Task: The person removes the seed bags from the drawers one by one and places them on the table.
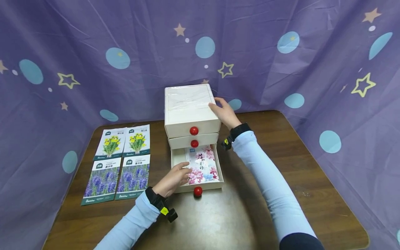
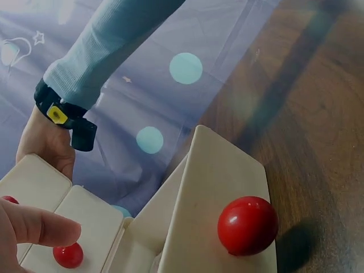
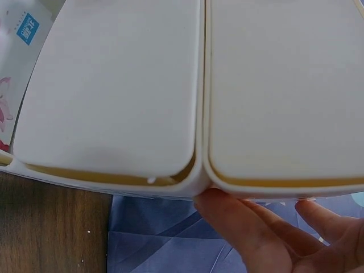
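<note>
We have our left hand [image 1: 173,178] at the open bottom drawer [image 1: 197,185] of the small white drawer chest [image 1: 190,109], fingers lightly curled on the floral seed packet [image 1: 202,165] that lies flat inside; whether they pinch its edge or only rest on it we cannot tell. Our right hand [image 1: 224,113] lies with fairly straight fingers against the chest's right side near the top, steadying it. The packet looks thin, light and bendy (glossy too, so likely slippery), best taken by its near left edge. The chest seems light enough to slide on the table [image 1: 281,194], so bracing it is sensible. Four more seed packets [image 1: 120,163] lie to the left. The upper two drawers are closed, their contents hidden, and the drawer's back is covered by the chest
</note>
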`<state>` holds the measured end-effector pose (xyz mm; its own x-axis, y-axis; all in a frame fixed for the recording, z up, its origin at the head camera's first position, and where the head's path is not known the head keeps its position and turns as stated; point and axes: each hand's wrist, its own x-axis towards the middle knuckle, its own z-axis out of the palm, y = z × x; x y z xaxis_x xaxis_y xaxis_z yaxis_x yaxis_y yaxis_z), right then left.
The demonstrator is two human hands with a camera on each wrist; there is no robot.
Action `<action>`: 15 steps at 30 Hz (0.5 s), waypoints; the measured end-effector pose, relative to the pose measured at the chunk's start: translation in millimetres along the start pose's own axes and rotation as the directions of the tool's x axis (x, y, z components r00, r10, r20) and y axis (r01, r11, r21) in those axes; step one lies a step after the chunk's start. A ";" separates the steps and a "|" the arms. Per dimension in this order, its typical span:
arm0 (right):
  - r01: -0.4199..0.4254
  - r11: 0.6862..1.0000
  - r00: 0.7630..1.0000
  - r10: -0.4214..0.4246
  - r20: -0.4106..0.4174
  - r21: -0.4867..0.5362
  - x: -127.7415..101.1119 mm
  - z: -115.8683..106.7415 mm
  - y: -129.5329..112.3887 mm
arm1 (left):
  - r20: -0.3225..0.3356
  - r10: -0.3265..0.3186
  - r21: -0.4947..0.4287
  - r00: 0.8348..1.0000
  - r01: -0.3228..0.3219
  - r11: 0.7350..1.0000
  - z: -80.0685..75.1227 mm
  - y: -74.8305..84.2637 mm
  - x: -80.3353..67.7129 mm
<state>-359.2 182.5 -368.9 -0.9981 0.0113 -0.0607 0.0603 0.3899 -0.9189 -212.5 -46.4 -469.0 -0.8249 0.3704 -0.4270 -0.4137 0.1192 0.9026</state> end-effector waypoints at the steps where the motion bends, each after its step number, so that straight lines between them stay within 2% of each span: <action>1: 0.002 1.000 1.000 -0.002 0.001 0.001 0.1 0.2 0.1 | -0.002 -0.005 0.003 1.000 0.005 1.000 0.1 0.0 0.9; 7: 0.004 1.000 1.000 -0.004 -0.001 -0.003 1.4 0.5 2.1 | 0.006 -0.016 -0.041 1.000 0.016 0.999 0.4 1.2 3.6; 15: -0.002 1.000 1.000 0.002 0.004 0.001 0.7 -0.9 0.9 | 0.043 0.015 -0.086 0.999 -0.012 0.996 4.8 5.5 0.1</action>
<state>-359.8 183.6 -369.5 -0.9979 0.0084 -0.0637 0.0620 0.3894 -0.9190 -213.0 -41.3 -463.7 -0.8141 0.4111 -0.4103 -0.4355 0.0354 0.8995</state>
